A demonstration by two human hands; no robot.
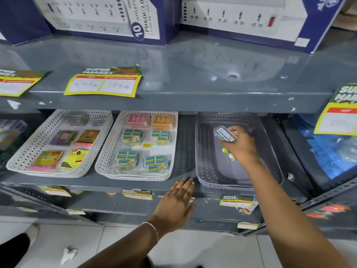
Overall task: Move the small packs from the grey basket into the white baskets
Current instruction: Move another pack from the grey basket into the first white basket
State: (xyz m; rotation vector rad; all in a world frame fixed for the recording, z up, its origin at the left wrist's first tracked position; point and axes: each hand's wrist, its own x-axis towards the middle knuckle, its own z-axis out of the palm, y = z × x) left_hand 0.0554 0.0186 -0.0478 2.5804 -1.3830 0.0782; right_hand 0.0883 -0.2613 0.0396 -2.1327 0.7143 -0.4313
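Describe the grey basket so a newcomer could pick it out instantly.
On the grey metal shelf beneath the power-strip boxes, three perforated plastic baskets sit side by side. The rightmost is the one: grey, not white, nearly empty, with the right hand inside.

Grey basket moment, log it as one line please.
right hand: holding small pack over grey basket | left hand: flat on shelf edge | white baskets: partly filled
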